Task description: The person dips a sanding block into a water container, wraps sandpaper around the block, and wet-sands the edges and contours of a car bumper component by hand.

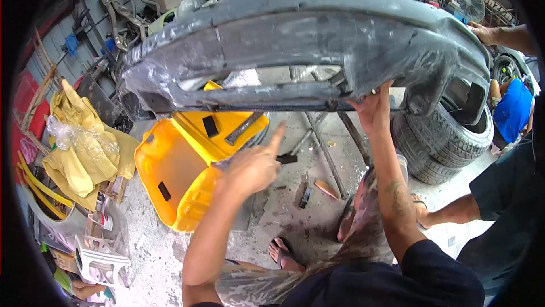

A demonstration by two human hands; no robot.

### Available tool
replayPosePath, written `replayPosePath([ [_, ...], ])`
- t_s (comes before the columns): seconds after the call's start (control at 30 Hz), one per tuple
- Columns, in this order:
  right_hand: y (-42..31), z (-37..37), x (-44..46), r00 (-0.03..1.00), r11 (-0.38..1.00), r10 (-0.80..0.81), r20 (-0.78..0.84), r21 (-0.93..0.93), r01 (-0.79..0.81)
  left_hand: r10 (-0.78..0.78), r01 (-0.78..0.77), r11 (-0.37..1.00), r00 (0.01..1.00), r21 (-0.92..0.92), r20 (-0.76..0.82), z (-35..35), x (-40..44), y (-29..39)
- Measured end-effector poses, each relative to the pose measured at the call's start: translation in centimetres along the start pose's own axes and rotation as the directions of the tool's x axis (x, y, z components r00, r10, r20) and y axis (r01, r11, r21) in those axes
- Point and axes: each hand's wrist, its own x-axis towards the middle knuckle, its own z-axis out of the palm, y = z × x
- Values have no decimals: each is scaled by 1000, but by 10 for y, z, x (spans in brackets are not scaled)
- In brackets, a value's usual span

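A scuffed grey-black car bumper (284, 37) spans the upper middle of the view, raised above the floor. My right hand (374, 111) grips its lower edge right of the middle, thumb at the edge and some fingers hidden. Below the bumper, my left hand (250, 168) points up toward it with the index finger stretched out and the other fingers curled. No object shows in that hand, and it is apart from the bumper. Another person's hand (482, 33) rests on the bumper's right end.
Yellow plastic car panels (170, 165) lie beyond my left hand. Stacked tyres (426, 148) stand at the right, near a standing person's foot. Crossed metal stand legs (326, 151) are below the bumper. A white plastic stool (102, 261) is at lower left. Someone in blue (511, 108) crouches behind.
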Motion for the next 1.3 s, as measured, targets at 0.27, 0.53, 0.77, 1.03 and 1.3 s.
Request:
replayPosePath([
  [0.27,21,-31,-1,998,991,46,38,127,-51,88,-106,988,984,113,154,-4,75,24],
  [0.53,23,-36,-3,997,992,8,82,122,-18,65,-77,990,993,120,102,-7,62,23],
  [0.77,29,-58,-1,970,942,-32,243,331,-52,-135,75,978,940,-196,-314,-41,-102,-135],
  [1.03,24,-57,0,959,954,-45,279,297,-41,-233,245,950,969,196,-83,135,-29,-388],
  [1.3,34,-75,-1,974,895,-7,226,437,-95,-214,322,938,828,126,-519,-20,-108,-242],
])
